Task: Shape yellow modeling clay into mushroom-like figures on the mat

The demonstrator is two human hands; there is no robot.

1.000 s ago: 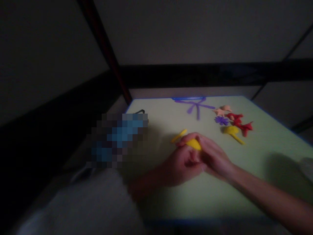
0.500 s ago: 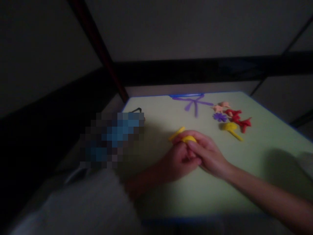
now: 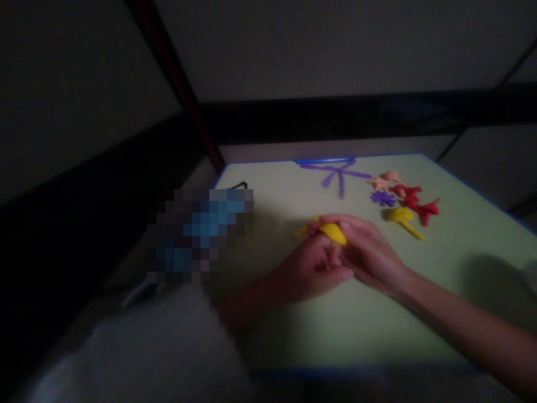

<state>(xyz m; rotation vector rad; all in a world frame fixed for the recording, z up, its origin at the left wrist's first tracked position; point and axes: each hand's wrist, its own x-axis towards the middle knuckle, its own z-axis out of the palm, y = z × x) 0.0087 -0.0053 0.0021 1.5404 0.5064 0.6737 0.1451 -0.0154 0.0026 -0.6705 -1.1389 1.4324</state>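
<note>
Both of my hands meet over the middle of a pale green board [image 3: 293, 330] with a blue rim. My left hand [image 3: 308, 268] and my right hand [image 3: 369, 252] are closed together around a lump of yellow clay [image 3: 333, 231], pinching it between the fingertips. A thin yellow clay strip [image 3: 302, 229] lies on the board just left of the lump, partly hidden by my fingers. The picture is dim and soft.
At the board's far right lie small clay shapes: a purple flower [image 3: 384, 198], peach pieces [image 3: 385, 179], red pieces [image 3: 417, 201] and a yellow stemmed piece [image 3: 403, 218]. A purple bow shape [image 3: 335, 174] sits at the far edge. A blurred-out blue patch [image 3: 201, 235] is at left.
My hands stay joined on the yellow clay; the fingers have shifted slightly and the lump shows more than half a second ago. The view has drifted a little.
</note>
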